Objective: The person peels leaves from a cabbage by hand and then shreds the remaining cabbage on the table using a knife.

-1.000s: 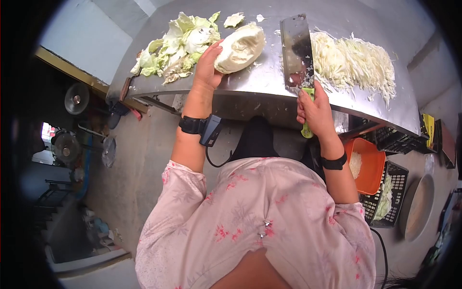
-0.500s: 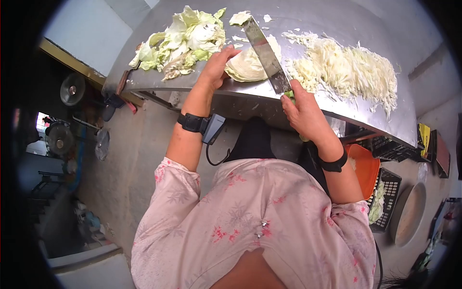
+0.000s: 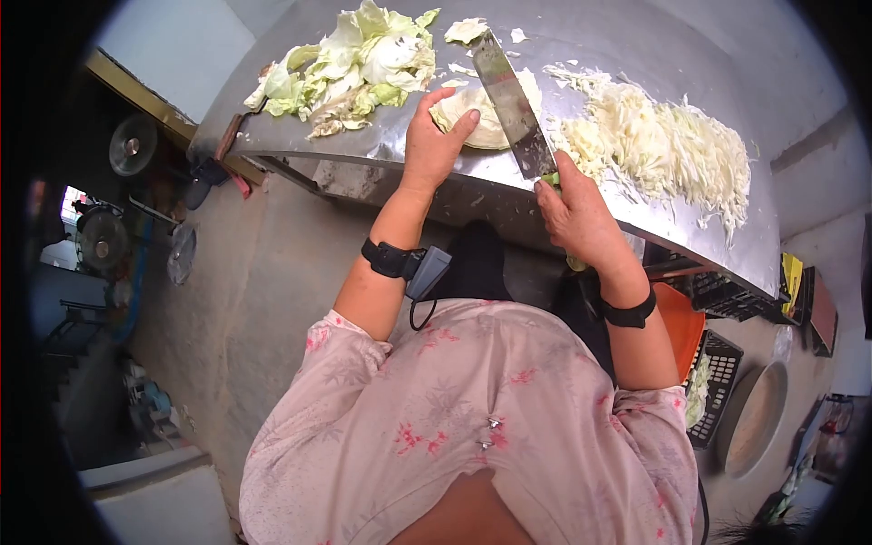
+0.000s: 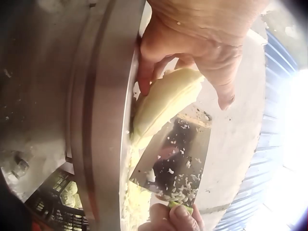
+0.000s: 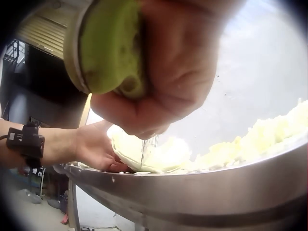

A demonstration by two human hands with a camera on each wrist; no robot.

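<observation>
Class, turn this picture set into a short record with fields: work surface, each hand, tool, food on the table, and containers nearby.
Work surface: metal table
Left hand: touches the cabbage chunk, thumb spread away
Right hand: grips the green handle of the knife
Tool: broad knife, its blade across the chunk in the head view
Food at left: loose cabbage leaves
Food at right: shredded cabbage
Containers, lower right: orange tub; black crate with pale green contents

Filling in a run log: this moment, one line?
left hand: touches cabbage; right hand: grips cleaver; shreds: right of cleaver; leaves: left of cabbage
</observation>
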